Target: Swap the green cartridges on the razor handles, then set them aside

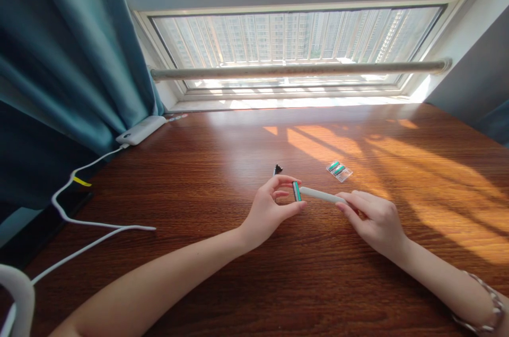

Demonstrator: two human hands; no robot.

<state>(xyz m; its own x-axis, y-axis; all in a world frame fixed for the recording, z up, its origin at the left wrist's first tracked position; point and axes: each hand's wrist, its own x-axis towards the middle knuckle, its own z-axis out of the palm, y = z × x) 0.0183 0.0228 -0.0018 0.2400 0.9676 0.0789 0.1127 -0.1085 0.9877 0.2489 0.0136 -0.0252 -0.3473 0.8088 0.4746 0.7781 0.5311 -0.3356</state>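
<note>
My left hand (270,208) pinches a small green-striped razor blade cartridge (296,191) between thumb and forefinger, just above the wooden desk (222,167). My right hand (371,217) grips a white razor handle (321,195) whose tip meets the cartridge. Both hands hover over the desk's middle. A clear pack with two green spare cartridges (339,170) lies behind the right hand. A small dark piece (277,169) sits on the desk just behind my left fingers.
A white power bank (141,130) rests at the desk's back left with a white cable (85,209) trailing toward me. A teal curtain (59,71) hangs at left. A window with a metal bar (298,69) runs behind the desk.
</note>
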